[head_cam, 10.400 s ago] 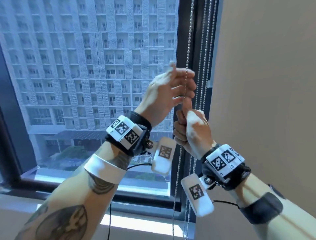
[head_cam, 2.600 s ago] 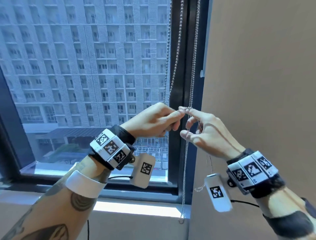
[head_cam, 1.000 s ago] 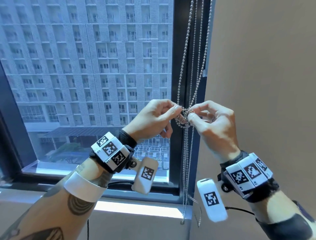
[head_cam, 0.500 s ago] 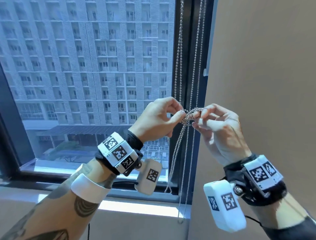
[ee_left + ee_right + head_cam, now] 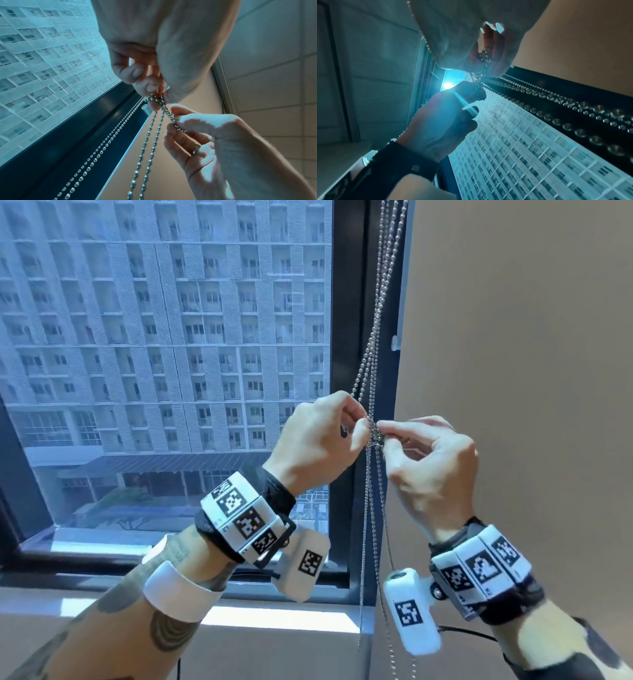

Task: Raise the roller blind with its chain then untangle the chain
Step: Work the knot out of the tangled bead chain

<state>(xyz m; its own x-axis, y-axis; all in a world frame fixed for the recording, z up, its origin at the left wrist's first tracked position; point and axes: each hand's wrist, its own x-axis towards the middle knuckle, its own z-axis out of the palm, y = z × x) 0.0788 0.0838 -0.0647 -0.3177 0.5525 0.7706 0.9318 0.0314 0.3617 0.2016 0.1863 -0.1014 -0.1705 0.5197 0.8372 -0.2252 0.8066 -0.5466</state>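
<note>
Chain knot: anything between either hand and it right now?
Nothing visible. The left hand and right hand both already pinch the knot in the chain from opposite sides, fingertips directly on the beads. Only the chain's own strands run through it, in front of the window frame.

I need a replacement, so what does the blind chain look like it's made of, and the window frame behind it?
The chain looks like metal ball chain: small silvery beads with bright glints, though metallised plastic can't be excluded. The window frame is dark with a smooth matte finish, probably coated metal; the material itself is unclear. Both hands pinch the knot.
</note>
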